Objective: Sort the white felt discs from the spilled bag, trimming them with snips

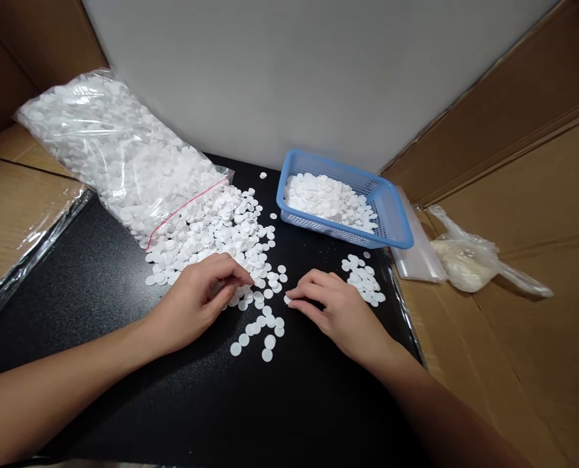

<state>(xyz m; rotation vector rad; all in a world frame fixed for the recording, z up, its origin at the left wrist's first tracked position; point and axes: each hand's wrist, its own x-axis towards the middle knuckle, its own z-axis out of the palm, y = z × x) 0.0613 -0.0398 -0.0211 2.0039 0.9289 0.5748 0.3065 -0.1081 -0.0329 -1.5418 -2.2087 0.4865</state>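
Small white round discs [221, 227] spill from a clear plastic bag [118, 149] onto a black mat [123, 273]. My left hand [199, 302] rests on the edge of the spilled pile, its fingers curled and pinched together over some discs. My right hand [336, 309] lies on the mat with fingers stretched toward the left, its fingertips touching a single disc [286, 299]. A smaller heap of discs [364, 276] lies just right of my right hand. A loose cluster of discs [263, 328] sits between my hands.
A blue plastic basket [391, 224] holding several discs stands at the back right of the mat. Flat clear bags [416, 257] and a crumpled plastic bag [465, 260] lie on cardboard to the right. Cardboard walls stand on both sides, a grey wall behind.
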